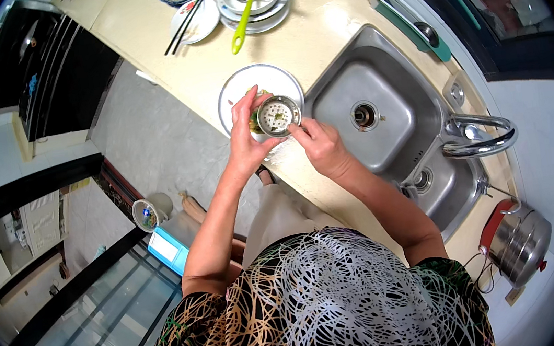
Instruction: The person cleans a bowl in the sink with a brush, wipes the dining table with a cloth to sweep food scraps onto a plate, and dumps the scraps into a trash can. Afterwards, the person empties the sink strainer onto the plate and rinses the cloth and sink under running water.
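Note:
A round metal sink strainer (pixel 279 116) with small holes and food scraps inside is held between my two hands. My left hand (pixel 246 134) grips its left side, fingers spread around the rim. With its fingertips, my right hand (pixel 320 145) holds the lower right of the rim. Beneath the strainer lies a white plate (pixel 231 88) with a dark rim, bearing food scraps that my left hand partly hides. Right of the plate, the large steel sink basin (pixel 339 90) shows its open drain (pixel 364 116).
Stacked dishes (pixel 258 22) with a lime-green spoon (pixel 247 15) stand at the counter's back, beside a small plate (pixel 204 22) with black chopsticks (pixel 184 26). A chrome faucet (pixel 483 140) rises at the sink's right edge. A steel pot (pixel 519 247) stands at the lower right.

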Action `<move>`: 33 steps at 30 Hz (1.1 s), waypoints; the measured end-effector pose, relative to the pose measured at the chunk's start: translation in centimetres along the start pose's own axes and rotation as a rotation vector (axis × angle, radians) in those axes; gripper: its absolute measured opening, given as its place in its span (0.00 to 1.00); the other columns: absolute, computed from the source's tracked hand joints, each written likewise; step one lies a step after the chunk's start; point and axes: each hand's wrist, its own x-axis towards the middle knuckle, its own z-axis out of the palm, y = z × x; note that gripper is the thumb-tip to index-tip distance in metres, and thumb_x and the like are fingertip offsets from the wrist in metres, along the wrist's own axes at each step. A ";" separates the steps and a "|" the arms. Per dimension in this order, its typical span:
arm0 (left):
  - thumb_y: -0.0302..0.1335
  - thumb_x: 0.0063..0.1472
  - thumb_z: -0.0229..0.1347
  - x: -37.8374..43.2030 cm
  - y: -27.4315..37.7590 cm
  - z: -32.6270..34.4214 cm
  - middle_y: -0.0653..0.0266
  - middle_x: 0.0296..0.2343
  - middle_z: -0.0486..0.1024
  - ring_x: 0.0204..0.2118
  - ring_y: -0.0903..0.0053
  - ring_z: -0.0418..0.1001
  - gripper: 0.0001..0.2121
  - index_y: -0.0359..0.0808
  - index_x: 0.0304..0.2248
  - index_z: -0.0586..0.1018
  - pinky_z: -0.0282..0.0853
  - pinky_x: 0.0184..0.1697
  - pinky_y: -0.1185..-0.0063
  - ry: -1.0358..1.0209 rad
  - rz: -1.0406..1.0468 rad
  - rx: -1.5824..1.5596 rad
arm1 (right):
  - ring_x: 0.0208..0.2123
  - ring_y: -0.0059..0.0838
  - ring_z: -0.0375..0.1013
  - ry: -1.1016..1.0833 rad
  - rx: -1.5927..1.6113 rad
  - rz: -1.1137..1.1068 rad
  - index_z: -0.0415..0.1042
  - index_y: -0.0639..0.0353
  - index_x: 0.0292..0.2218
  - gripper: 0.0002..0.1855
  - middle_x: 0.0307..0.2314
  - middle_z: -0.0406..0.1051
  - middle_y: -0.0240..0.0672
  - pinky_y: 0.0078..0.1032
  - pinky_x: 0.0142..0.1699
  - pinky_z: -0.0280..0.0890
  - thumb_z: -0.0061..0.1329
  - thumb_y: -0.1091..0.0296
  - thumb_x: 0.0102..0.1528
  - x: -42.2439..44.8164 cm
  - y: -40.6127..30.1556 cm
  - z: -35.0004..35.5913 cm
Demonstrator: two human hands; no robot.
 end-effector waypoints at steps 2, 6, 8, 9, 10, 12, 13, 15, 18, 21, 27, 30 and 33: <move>0.18 0.31 0.64 -0.1 0.1 0.5 0.59 0.42 0.63 0.45 0.68 0.61 0.45 0.35 0.52 0.55 0.55 0.51 0.73 0.015 -0.014 0.011 | 0.24 0.32 0.68 0.028 0.019 0.005 0.69 0.65 0.33 0.16 0.26 0.64 0.39 0.23 0.27 0.65 0.44 0.77 0.38 -0.7 0.5 0.6; 0.18 0.32 0.61 -0.4 0.7 1.4 0.57 0.40 0.61 0.44 0.68 0.62 0.45 0.36 0.53 0.52 0.58 0.49 0.74 0.011 -0.040 0.054 | 0.28 0.35 0.69 0.176 0.214 0.070 0.68 0.65 0.38 0.15 0.31 0.66 0.42 0.25 0.32 0.66 0.45 0.79 0.44 -2.3 1.0 0.2; 0.19 0.33 0.61 -0.7 0.4 1.8 0.57 0.40 0.62 0.43 0.67 0.62 0.47 0.36 0.54 0.49 0.57 0.49 0.74 0.020 -0.041 0.091 | 0.31 0.37 0.70 0.230 0.267 0.251 0.68 0.63 0.36 0.11 0.33 0.68 0.42 0.26 0.34 0.66 0.43 0.79 0.47 -3.6 2.3 -0.5; 0.21 0.33 0.61 -0.8 0.4 2.1 0.56 0.39 0.62 0.43 0.67 0.62 0.47 0.35 0.55 0.48 0.56 0.49 0.73 0.039 -0.046 0.114 | 0.31 0.37 0.70 0.241 0.299 0.472 0.68 0.64 0.35 0.11 0.32 0.69 0.43 0.26 0.34 0.66 0.43 0.80 0.47 -4.7 4.2 -0.5; 0.23 0.33 0.61 -0.9 0.3 2.3 0.55 0.40 0.61 0.44 0.67 0.61 0.47 0.34 0.54 0.48 0.56 0.49 0.73 0.049 -0.049 0.115 | 0.32 0.38 0.70 0.250 0.333 0.692 0.68 0.64 0.34 0.10 0.32 0.69 0.44 0.26 0.34 0.66 0.43 0.80 0.47 -6.1 6.6 -0.2; 0.25 0.35 0.59 -1.2 0.5 2.9 0.55 0.40 0.60 0.44 0.67 0.61 0.46 0.33 0.54 0.48 0.56 0.49 0.73 0.071 -0.070 0.048 | 0.31 0.41 0.68 0.180 0.198 0.981 0.67 0.63 0.35 0.11 0.29 0.68 0.43 0.32 0.36 0.64 0.43 0.78 0.45 -11.7 13.8 1.9; 0.27 0.36 0.58 -1.4 0.9 3.1 0.54 0.41 0.59 0.45 0.67 0.60 0.45 0.32 0.54 0.48 0.56 0.49 0.73 0.075 -0.088 0.042 | 0.35 0.41 0.67 0.065 0.022 0.970 0.67 0.62 0.36 0.13 0.31 0.67 0.43 0.32 0.39 0.62 0.44 0.77 0.45 -14.0 16.5 2.1; 0.30 0.36 0.60 -2.1 0.9 3.5 0.54 0.41 0.59 0.45 0.66 0.60 0.45 0.31 0.54 0.48 0.55 0.50 0.72 0.061 -0.079 0.028 | 0.38 0.41 0.65 -0.055 -0.152 0.957 0.66 0.61 0.38 0.15 0.34 0.66 0.43 0.32 0.43 0.60 0.45 0.76 0.44 -17.9 20.7 2.7; 0.32 0.37 0.61 -3.2 1.7 4.3 0.52 0.39 0.61 0.42 0.64 0.62 0.44 0.30 0.53 0.50 0.56 0.47 0.71 -0.014 -0.095 0.103 | 0.45 0.41 0.58 -0.160 -0.320 0.938 0.64 0.60 0.40 0.19 0.41 0.61 0.44 0.32 0.48 0.55 0.46 0.74 0.44 -20.7 23.2 4.0; 0.27 0.37 0.60 -3.9 2.2 5.2 0.52 0.38 0.63 0.42 0.63 0.62 0.43 0.30 0.52 0.51 0.57 0.46 0.70 -0.101 -0.018 0.125 | 0.47 0.42 0.54 -0.261 -0.278 0.953 0.63 0.60 0.41 0.21 0.43 0.57 0.42 0.31 0.50 0.54 0.47 0.74 0.43 -20.9 23.8 4.5; 0.29 0.38 0.61 -4.2 1.6 6.7 0.53 0.39 0.62 0.43 0.66 0.62 0.44 0.29 0.53 0.49 0.56 0.48 0.70 -0.196 -0.082 0.134 | 0.42 0.41 0.58 -0.415 -0.261 0.790 0.64 0.61 0.34 0.12 0.36 0.60 0.41 0.30 0.47 0.58 0.42 0.78 0.43 -21.7 24.3 5.2; 0.29 0.38 0.61 -3.7 1.5 6.9 0.53 0.39 0.62 0.43 0.66 0.62 0.44 0.29 0.53 0.49 0.56 0.48 0.71 -0.216 -0.074 0.124 | 0.40 0.41 0.59 -0.572 -0.282 0.708 0.64 0.62 0.31 0.10 0.34 0.61 0.41 0.30 0.44 0.60 0.40 0.79 0.42 -22.6 23.6 5.7; 0.31 0.38 0.61 -3.1 1.6 7.3 0.53 0.39 0.62 0.43 0.66 0.62 0.44 0.29 0.53 0.49 0.56 0.48 0.71 -0.214 -0.073 0.123 | 0.39 0.42 0.60 -0.383 -0.087 0.891 0.64 0.62 0.30 0.09 0.32 0.62 0.41 0.31 0.43 0.60 0.41 0.80 0.42 -23.1 23.2 6.5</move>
